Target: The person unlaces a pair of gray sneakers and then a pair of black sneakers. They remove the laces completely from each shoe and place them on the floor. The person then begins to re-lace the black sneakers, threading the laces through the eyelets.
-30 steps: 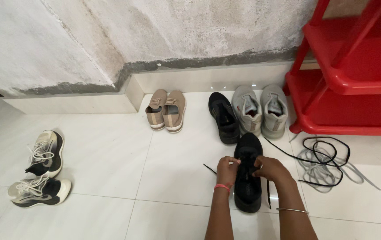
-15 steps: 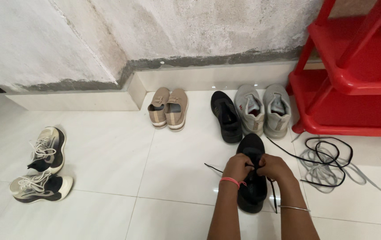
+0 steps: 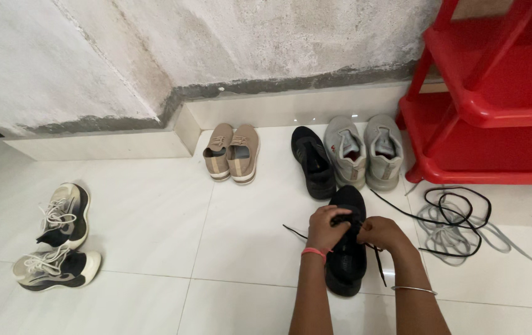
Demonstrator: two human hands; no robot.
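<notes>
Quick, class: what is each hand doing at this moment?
Left hand: closed, fingers pinching the thin black lace over the black fabric shoe.
Right hand: closed on the same lace.

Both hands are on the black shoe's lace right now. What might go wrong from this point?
The left hand and right hand cover the eyelets of the black shoe, so an eyelet may get skipped or the lace twisted unseen. The black lace trails loose on both sides, so its ends may finish uneven. The loose black and grey laces lie heaped close by and could tangle with it.
</notes>
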